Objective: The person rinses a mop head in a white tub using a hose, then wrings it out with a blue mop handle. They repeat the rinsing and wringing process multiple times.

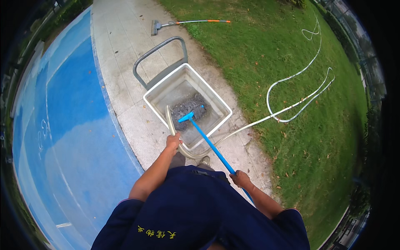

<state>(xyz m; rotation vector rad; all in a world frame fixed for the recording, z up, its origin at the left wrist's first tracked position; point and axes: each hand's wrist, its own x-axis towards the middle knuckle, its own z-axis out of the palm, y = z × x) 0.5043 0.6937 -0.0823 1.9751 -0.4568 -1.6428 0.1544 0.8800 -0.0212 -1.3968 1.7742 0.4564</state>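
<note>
My left hand [173, 142] is closed around a pale hose [193, 155] at the near left rim of a white plastic tub [224, 104]. The hose's end rises above the tub's left side. In my right hand [241, 179] is the blue handle of a mop [215, 150], low and to the right. The handle slants up to a blue mop clamp over the tub. Grey mop strands [187, 107] lie wet on the tub's bottom, in what looks like shallow water.
Behind the tub stands a grey tubular cart handle [156, 48]. A sponge mop [154, 27] with an orange and silver pole lies across the paving and lawn. The hose loops over the grass [300, 140] at right. A blue painted court [84, 150] borders the paving at left.
</note>
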